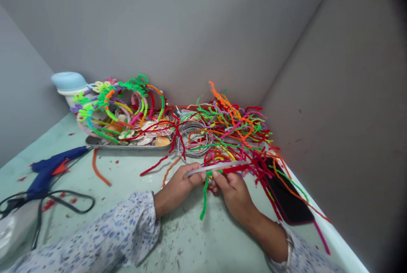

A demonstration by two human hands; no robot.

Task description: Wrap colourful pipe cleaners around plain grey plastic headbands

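Note:
Low over the table's middle, my left hand (185, 181) is closed, its fingers pinching a thin grey headband (219, 165). My right hand (234, 191) pinches a green pipe cleaner (204, 201) against the same band, thumb on top. The green pipe cleaner wraps the band between my two thumbs, and its loose end hangs down toward the table. Right of the green part, a red fuzzy length (237, 168) runs along the band toward the pile. My fingers hide part of the band's underside.
Behind my hands lie a tangled pipe cleaner pile (232, 116) and coiled grey bands (193, 139). A metal tray (140, 148) holds shells and finished headbands (124, 99). A blue glue gun (47, 173) with cord is left, a phone (289, 201) right, a blue-lidded bottle (70, 84) behind.

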